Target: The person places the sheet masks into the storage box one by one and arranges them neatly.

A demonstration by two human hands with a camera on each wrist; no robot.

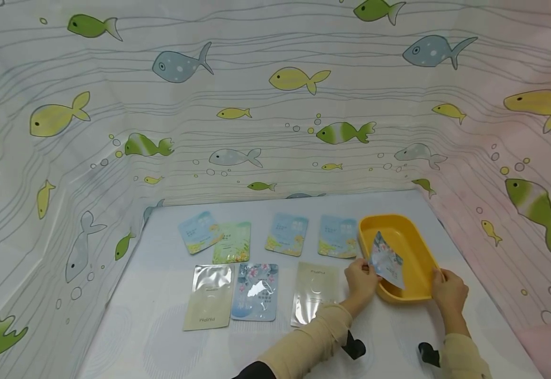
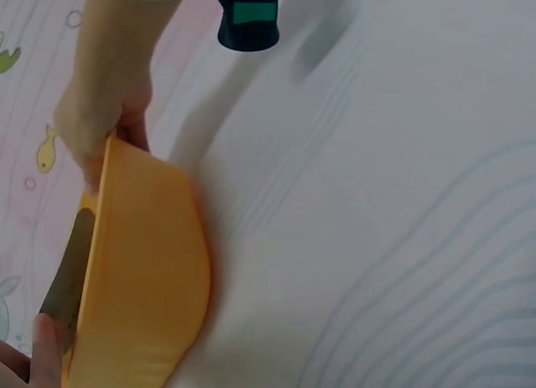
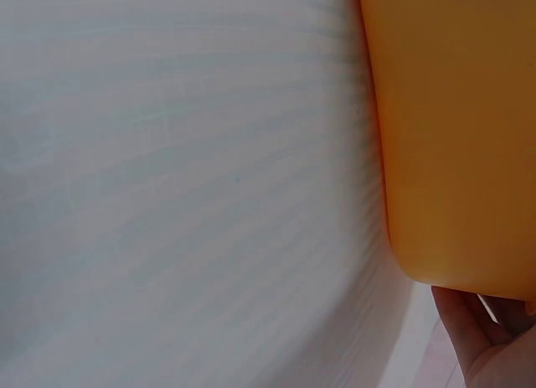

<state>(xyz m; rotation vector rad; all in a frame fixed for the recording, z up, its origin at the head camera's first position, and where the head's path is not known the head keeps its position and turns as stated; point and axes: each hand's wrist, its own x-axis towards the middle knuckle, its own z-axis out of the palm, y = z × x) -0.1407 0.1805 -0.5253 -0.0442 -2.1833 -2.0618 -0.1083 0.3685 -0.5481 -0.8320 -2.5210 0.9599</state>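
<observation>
My left hand [image 1: 362, 281] pinches a blue floral sheet mask packet [image 1: 386, 263] by its lower left edge. The packet is tilted over the inside of a yellow plastic basin [image 1: 421, 271]. With my right hand [image 1: 450, 292] I grip the basin's rim at its near right corner. In the left wrist view the packet [image 2: 71, 275] overlaps the basin's rim, the left fingers [image 2: 46, 354] against its edge. The right wrist view has the basin's outer wall [image 3: 461, 153] with the right fingers [image 3: 465, 317] under its corner.
On the white table, blue packets [image 1: 286, 235] and a green packet [image 1: 234, 243] lie in the back row. Nearer are two beige packets [image 1: 209, 300] and a blue floral packet [image 1: 255, 300]. A fish-print curtain [image 1: 275, 137] surrounds the table at the back and sides.
</observation>
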